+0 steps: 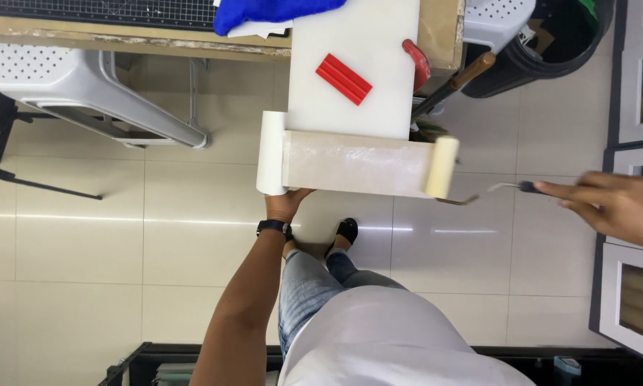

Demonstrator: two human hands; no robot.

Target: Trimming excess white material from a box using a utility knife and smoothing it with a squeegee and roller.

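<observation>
Now left hand [286, 204] grips roll [271, 153] end; right hand [614, 207] pinches roller [441, 167] handle — roller axis upright in frame.

Left hand [284, 205] reached forward, arm straight, watch on wrist, fingers hidden. Right hand [614, 207] out to side, blurred, fingers pinched shut.

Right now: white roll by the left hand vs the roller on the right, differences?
The white roll is longer and paper-white; the roller is shorter, cream, on a wire handle. The left hand steadies the roll's side; the right hand grips the roller's handle. Both are cylinders at the sheet's ends.
</observation>
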